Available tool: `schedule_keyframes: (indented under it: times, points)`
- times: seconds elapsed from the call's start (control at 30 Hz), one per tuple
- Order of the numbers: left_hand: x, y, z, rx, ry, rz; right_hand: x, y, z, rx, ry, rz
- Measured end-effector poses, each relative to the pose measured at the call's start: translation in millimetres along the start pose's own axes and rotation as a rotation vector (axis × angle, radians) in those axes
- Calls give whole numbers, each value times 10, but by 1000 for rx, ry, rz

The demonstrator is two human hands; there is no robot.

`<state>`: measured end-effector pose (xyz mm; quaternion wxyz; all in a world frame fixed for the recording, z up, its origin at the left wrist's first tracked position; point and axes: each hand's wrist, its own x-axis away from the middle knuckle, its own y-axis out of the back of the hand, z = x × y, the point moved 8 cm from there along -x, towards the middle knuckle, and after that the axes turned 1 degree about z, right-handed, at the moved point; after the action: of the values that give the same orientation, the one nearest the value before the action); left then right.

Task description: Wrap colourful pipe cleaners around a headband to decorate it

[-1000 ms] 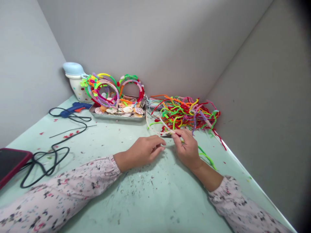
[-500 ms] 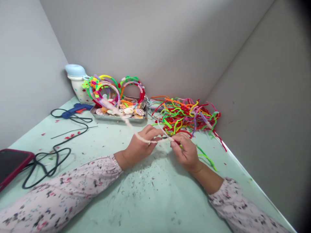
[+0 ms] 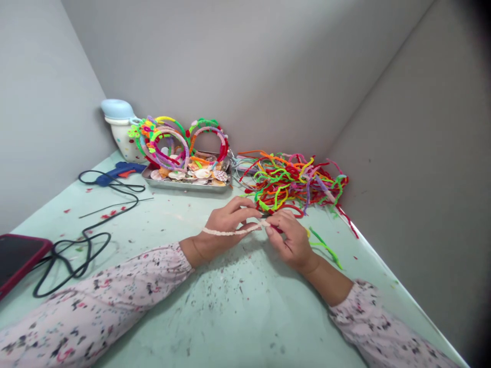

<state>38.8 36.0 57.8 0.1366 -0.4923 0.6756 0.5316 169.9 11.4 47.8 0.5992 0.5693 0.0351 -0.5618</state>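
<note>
One white strand (image 3: 228, 233) runs between my two hands, low over the middle of the table (image 3: 230, 322). My right hand (image 3: 289, 239) pinches its end between thumb and forefinger, with a bit of something red (image 3: 277, 231) in the same grip. My left hand (image 3: 229, 221) is half curled, thumb and fingers bent toward that end; I cannot tell whether they close on it. The rest of the strand sags across the left hand toward the wrist.

I judge this piece to be at an early stage: most of the strand in sight is loose, and only a short stretch by my fingertips looks bunched. Whatever it is joined to is mostly hidden in my grip.

Several coloured hoops (image 3: 187, 153) look done, standing in the tray (image 3: 187, 187) among shells (image 3: 202, 174), some with flowers (image 3: 148, 129) on them. Plenty of material is left: a bright heap (image 3: 291, 181) lies beyond my right hand, and green strands (image 3: 326, 249) just beside it. The glue gun (image 3: 115, 174) lies left of the tray, out of my hands.
</note>
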Motion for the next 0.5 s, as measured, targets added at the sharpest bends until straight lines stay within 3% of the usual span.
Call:
schedule_keyframes:
  times: [0.5]
  points:
    - [-22,-37,-6,17,-47,78,-1,-32,22,0,52,40]
